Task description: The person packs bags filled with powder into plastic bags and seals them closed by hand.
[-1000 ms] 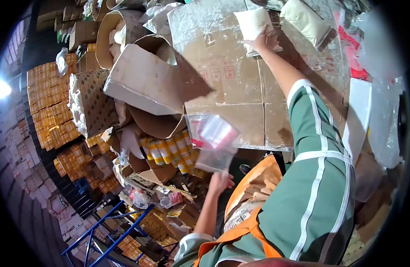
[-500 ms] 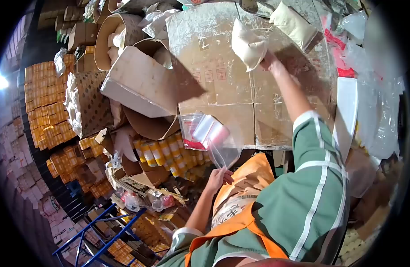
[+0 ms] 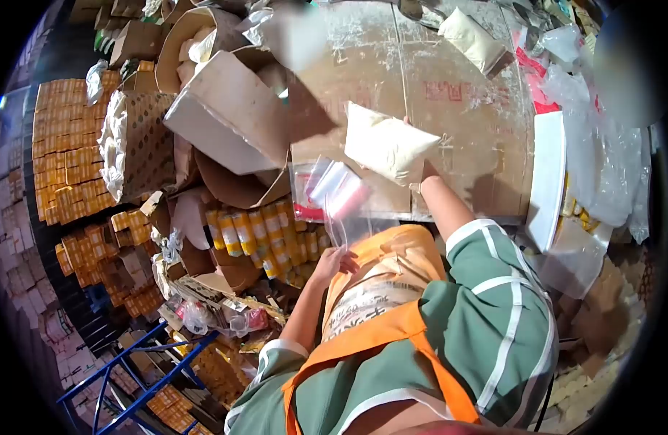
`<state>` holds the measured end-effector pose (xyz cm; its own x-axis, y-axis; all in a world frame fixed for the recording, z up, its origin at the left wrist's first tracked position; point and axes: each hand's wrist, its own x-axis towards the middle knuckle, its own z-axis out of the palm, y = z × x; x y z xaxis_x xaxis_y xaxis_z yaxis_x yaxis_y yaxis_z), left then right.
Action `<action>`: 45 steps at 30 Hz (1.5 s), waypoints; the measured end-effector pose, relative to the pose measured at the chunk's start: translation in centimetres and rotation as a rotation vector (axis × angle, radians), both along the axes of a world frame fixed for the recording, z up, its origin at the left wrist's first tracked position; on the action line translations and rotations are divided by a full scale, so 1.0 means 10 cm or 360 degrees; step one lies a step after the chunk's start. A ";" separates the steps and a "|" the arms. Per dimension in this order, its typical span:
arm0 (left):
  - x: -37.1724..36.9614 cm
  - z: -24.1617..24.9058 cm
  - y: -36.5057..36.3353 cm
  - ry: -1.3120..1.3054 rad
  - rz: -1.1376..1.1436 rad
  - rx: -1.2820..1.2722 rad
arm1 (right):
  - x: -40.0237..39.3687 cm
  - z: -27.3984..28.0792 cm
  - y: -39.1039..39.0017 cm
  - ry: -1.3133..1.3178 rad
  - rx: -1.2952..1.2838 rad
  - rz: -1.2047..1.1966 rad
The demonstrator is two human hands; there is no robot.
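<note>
My right hand (image 3: 427, 174) is mostly hidden behind a plump bag of cream-coloured powder (image 3: 388, 145), which it holds above the cardboard-covered table. My left hand (image 3: 335, 264), close to my orange apron, has its fingers pinched on a clear plastic bag (image 3: 348, 230). Just beyond that bag, at the table's near left corner, lies a bundle of clear plastic bags (image 3: 332, 185) with a pinkish-red end. A second filled bag of powder (image 3: 473, 40) rests on the far right part of the table.
Left of the table stands a large open carton (image 3: 229, 116) with a raised flap. Rows of orange-labelled packs (image 3: 254, 232) sit below it. A white panel (image 3: 548, 181) and loose clear plastic (image 3: 616, 174) line the right edge. A blue metal frame (image 3: 124, 377) stands lower left.
My right hand has brought the powder bag nearer to me and slightly left, and the bag now lies more sideways. My left hand stays on the clear bag, with little movement.
</note>
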<state>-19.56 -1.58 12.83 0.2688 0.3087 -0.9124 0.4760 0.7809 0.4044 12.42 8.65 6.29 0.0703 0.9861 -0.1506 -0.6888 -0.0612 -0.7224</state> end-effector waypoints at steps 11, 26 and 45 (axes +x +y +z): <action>-0.74 -0.06 0.50 0.0006 -0.0089 0.0401 | -0.79 1.05 -0.13 -0.0904 0.0337 0.0482; -1.20 -0.37 1.27 0.0128 -0.0070 0.0717 | -1.44 0.56 -0.57 0.0815 -0.0361 0.0320; -0.31 0.27 1.30 0.1667 -0.0870 0.1900 | -0.87 0.48 -1.13 0.0339 -0.0753 0.0724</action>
